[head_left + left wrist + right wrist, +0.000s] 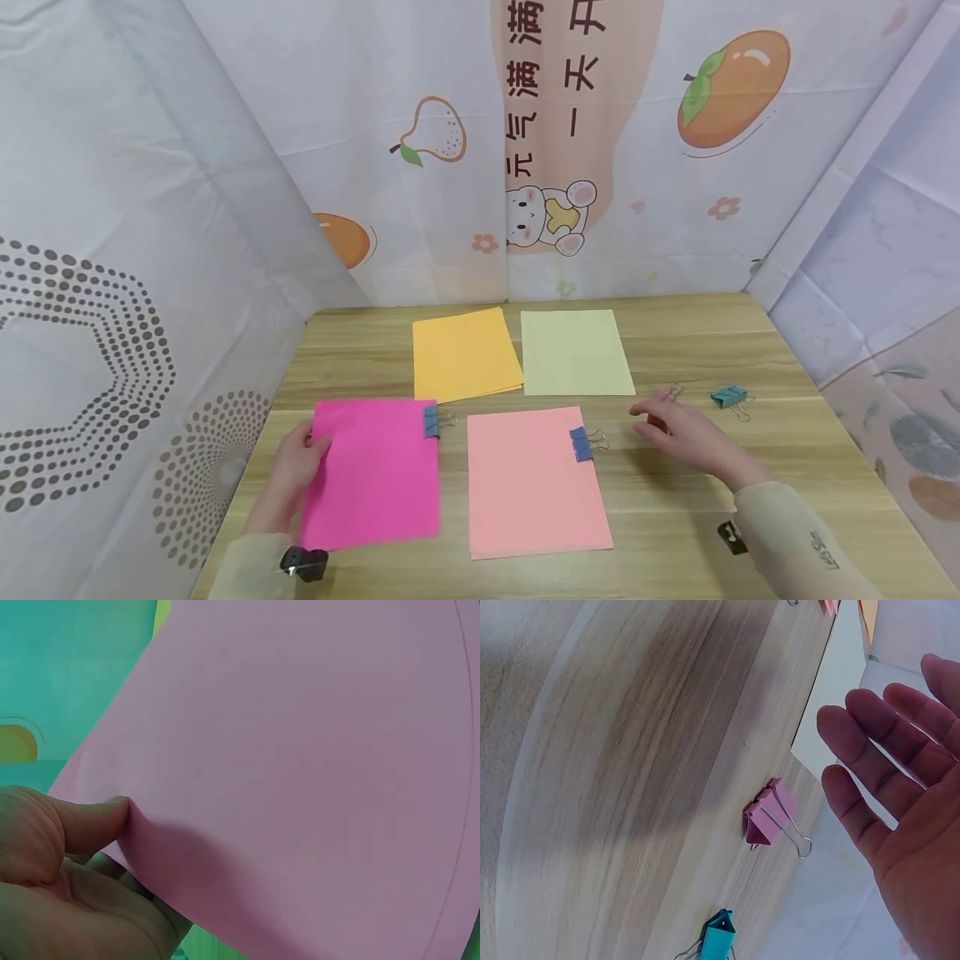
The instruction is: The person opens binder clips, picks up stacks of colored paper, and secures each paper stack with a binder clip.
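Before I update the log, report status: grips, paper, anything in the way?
Left grip pinching clipped magenta sheet. Right grip empty, near loose pink clip. Nothing visibly blocking that clip.

"Type of premises?"
"Curtained-off workspace; wider building undetermined."
"Evidence?"
"Printed fabric hangs at far, left and right sides; the wood-grain table bears paper sheets and binder clips."

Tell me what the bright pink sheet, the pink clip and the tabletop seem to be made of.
Bright pink sheet: probably paper, matte, as it bends where the left hand pinches it and shows no shine.
Pink clip: likely painted metal, given its stiff folded body and shiny wire handles.
Tabletop: smooth wood or wood-look laminate, by its grain.
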A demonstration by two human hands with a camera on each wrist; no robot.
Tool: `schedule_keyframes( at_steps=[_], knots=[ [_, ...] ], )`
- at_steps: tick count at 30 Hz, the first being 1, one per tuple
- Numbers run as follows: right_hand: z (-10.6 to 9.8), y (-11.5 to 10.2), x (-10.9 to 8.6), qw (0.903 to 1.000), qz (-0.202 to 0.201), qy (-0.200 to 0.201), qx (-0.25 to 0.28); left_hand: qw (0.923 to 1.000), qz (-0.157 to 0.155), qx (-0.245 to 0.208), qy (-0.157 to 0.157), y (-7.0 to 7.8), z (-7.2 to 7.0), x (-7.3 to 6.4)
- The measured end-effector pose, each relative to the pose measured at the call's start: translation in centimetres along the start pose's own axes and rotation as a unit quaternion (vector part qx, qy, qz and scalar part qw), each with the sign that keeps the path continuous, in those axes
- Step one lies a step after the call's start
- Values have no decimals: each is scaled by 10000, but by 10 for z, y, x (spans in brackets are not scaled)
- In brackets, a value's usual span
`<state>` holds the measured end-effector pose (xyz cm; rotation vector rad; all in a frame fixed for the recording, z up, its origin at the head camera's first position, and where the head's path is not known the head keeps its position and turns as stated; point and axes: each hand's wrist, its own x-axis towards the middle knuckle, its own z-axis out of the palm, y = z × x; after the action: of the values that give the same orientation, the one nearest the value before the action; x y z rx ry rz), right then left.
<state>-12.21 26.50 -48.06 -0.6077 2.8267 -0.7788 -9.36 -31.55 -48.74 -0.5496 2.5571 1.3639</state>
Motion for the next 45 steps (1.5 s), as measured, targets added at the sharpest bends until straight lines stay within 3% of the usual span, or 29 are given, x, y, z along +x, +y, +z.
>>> schedule_keyframes(
  at_steps=[15, 26, 39, 45],
  knots=[
    [0, 3, -1, 9999, 157, -30, 14, 9976, -47, 689, 54, -7, -8, 6],
    [-2, 4, -2, 9999, 135, -39, 69, 9903, 118, 1377, 161, -14, -15, 11],
    [-4, 5, -2, 9997, 186, -64, 145, 9920, -152, 1207, 338, -23, -16, 15],
    [-4, 6, -3, 9995, 266, -71, 172, 9911, -384, 1255, 229, -23, -16, 16]
  ],
)
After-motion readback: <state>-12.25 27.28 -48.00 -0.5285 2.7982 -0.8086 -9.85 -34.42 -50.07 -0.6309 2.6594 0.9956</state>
